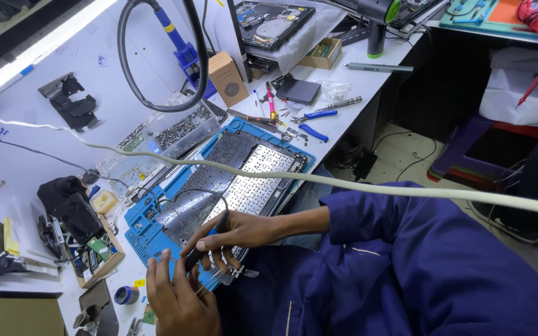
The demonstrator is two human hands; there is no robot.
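Two hands meet at the near edge of an opened laptop keyboard panel (231, 183), which lies back-up on a blue repair mat (151, 233) on the white counter (356, 81). The right hand (238, 231) has its grip closed pen-style round a dark corded soldering-type tool (203, 246), its thin black cable looping over the panel; the left hand (179, 298) has its fingers pinched narrow on what looks like thin metal tweezers (210, 281) just below the tool tip. The tool looks light, stiff and slim, probably hot at the tip, best held mid-barrel. The panel is flat, thin, perforated grey metal, likely flexible and fragile, best taken by its edges. A clear screw tray (179, 127) and blue-handled pliers (312, 124) lie beyond.
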